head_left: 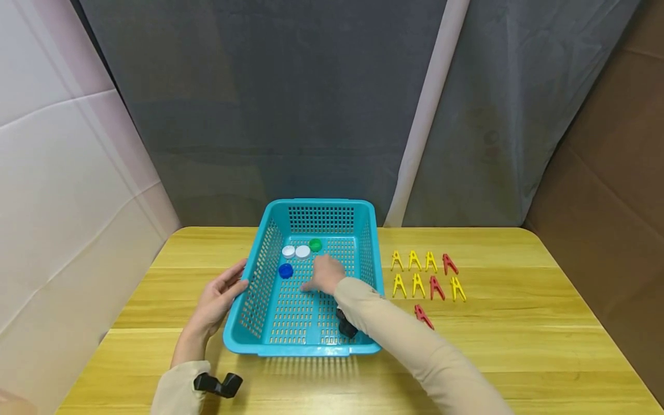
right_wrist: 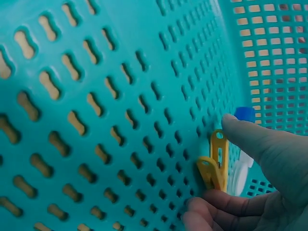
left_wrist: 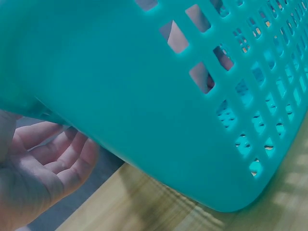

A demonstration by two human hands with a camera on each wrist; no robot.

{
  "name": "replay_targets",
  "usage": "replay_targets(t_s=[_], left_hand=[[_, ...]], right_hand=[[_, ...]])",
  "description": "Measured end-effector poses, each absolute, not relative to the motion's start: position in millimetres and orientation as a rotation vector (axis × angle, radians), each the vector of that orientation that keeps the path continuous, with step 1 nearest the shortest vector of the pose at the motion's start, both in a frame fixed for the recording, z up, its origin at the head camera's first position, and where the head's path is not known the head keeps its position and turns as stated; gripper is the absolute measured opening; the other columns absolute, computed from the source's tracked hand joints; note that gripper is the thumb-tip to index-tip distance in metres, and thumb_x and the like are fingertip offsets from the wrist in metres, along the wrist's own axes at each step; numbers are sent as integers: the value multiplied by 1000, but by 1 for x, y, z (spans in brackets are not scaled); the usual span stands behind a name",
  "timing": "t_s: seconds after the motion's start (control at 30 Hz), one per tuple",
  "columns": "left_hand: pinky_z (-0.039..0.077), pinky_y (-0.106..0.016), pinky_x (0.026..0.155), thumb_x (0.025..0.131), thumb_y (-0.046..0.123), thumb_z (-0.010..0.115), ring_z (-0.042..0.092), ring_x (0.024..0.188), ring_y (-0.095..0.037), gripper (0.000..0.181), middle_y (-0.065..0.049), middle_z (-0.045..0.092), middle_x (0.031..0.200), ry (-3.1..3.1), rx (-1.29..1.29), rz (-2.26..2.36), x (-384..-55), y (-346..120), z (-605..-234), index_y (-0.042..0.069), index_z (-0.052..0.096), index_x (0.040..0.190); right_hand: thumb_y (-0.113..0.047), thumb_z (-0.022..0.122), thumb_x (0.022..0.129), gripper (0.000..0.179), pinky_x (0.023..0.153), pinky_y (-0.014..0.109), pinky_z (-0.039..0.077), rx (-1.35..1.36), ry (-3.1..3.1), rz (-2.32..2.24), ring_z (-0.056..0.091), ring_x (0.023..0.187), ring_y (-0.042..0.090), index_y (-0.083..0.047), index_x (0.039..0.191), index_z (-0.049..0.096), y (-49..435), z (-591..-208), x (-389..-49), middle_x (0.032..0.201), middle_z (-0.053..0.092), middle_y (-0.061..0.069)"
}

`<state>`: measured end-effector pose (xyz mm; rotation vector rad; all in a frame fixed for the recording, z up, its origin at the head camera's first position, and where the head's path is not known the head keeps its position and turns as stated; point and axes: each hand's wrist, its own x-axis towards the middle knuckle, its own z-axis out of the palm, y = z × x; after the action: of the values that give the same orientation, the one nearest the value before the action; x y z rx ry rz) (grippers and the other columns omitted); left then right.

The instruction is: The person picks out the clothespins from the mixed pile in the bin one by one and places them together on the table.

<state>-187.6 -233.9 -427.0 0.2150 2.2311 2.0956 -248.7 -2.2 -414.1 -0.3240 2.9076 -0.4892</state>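
A turquoise plastic basket (head_left: 306,350) stands on the table. My left hand (head_left: 215,302) rests at its left side, thumb and fingertips by the rim; in the left wrist view the fingers (left_wrist: 62,154) lie loosely extended beneath that rim. Inside the basket, my right hand (head_left: 328,274) reaches to the perforated floor. A yellow clothespin (right_wrist: 217,161) lies there between its spread thumb and lower fingers; the fingers touch its lower end, the thumb looks apart. The hand hides it from the head view. Beside the hand are a blue cap (head_left: 286,271), two white caps (head_left: 302,252) and a green cap (head_left: 315,245).
Right of the basket, several yellow clothespins (head_left: 417,284) and red clothespins (head_left: 437,287) lie in rows on the wooden table (head_left: 519,334). Dark grey cloth (head_left: 259,115) hangs behind the table, with a pale strip of fabric (head_left: 427,109) running down it.
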Motion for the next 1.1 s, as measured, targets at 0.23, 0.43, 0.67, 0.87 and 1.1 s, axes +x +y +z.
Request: replay_targets(t_s=[0.23, 0.43, 0.67, 0.87, 1.1], left_hand=[[53, -22, 76, 95, 11, 54, 58, 97, -2, 58, 8, 54, 114, 2235, 222, 2096, -188, -234, -428, -8, 28, 143], [53, -22, 76, 96, 11, 54, 58, 97, -2, 58, 9, 54, 114, 2242, 218, 2096, -187, -234, -429, -7, 28, 143], [53, -22, 77, 96, 12, 55, 58, 98, -1, 58, 7, 53, 115, 2254, 218, 2089, -187, -234, -428, -7, 28, 143], [52, -22, 77, 96, 12, 54, 57, 99, -1, 58, 8, 53, 116, 2265, 228, 2077, -187, -235, -428, -7, 28, 143], [53, -22, 77, 96, 11, 54, 58, 98, -2, 58, 7, 53, 115, 2248, 229, 2093, -186, -235, -428, -7, 28, 143]], right_hand=[[-27, 80, 72, 30, 55, 29, 49, -375, 2955, -439, 55, 62, 16, -10, 67, 56, -2, -416, -250, 68, 58, 2], [-16, 78, 72, 27, 50, 27, 44, -359, 2933, -565, 47, 58, 15, -8, 69, 53, 0, -420, -257, 65, 48, 1], [-14, 79, 74, 23, 46, 23, 40, -292, 2922, -756, 45, 54, 13, -5, 72, 58, 1, -413, -263, 64, 49, 1], [-14, 77, 75, 39, 42, 20, 30, -336, 2907, -900, 32, 46, 9, -12, 56, 43, 6, -401, -263, 52, 34, -4], [-15, 75, 77, 35, 41, 19, 26, -388, 2918, -1090, 30, 46, 8, -9, 62, 44, 17, -386, -260, 57, 33, -4]])
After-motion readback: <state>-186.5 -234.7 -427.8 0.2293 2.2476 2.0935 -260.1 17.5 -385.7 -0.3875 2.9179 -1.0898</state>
